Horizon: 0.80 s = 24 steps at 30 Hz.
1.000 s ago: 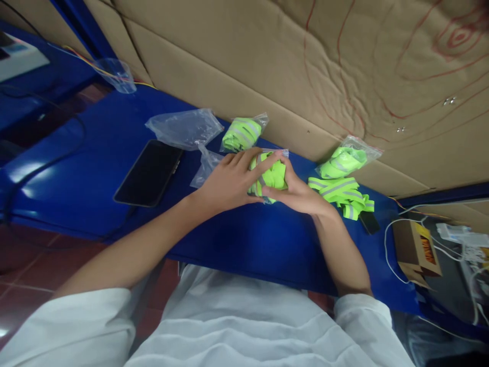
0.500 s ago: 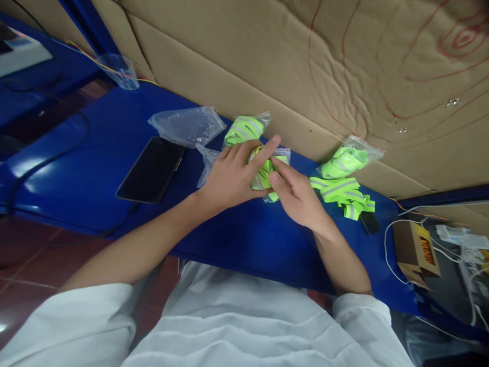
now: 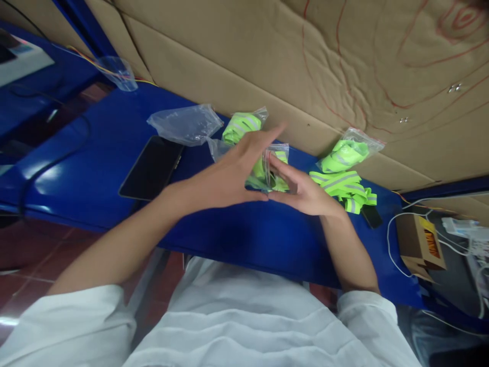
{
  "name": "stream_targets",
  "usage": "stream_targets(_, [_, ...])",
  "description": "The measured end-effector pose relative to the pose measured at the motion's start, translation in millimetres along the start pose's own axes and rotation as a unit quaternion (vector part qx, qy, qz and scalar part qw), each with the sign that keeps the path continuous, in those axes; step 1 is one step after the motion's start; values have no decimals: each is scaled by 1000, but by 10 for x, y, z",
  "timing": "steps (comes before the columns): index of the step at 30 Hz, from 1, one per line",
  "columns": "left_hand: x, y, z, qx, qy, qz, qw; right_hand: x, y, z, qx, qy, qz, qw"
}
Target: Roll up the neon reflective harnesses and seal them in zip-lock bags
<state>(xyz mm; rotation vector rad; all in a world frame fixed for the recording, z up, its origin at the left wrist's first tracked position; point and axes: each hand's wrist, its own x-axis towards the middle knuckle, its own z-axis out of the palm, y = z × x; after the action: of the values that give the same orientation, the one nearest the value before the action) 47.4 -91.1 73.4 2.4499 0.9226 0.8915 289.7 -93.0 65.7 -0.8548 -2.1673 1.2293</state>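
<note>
Between my two hands is a clear zip bag with a neon green reflective strap inside. My left hand curves round the bag's left side, its thumb low and its fingers raised. My right hand holds the bag's opening edge from the right, fingertips at the top and thumb below. Just behind them lies a bagged green strap, and another bag with green strap shows past my right fingers. To the right are a bagged strap roll and a loose folded green strap.
On the blue table are an empty clear bag, a black phone, a small dark object and a clear cup. A cardboard panel stands behind. At right, an open carton sits near white cables.
The green strap between my hands now shows inside a clear bag. My left fingers have lifted and spread, and my right fingers have moved to the bag's edge.
</note>
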Motion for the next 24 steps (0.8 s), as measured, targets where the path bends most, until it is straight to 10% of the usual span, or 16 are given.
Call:
stream_targets(5, [36,-258,-13,-77,-59,-58,994,-78,-49,198,-65,-28,-52,996])
stream_targets(13, [-219,95,74,-263,-49,-18,963,-363,2,608,-59,159,48,984])
stream_targets(16, [-468,-11,-209,-35,19,-117,992,-666,144,509,67,234,99,965])
stream_targets(19, [-693,-269,-416,273,22,-355,894,-991,294,357,158,237,141,948])
stream_targets(24, [-858,-560,-461,267,-42,-489,829,-1276,491,251,175,207,165,948])
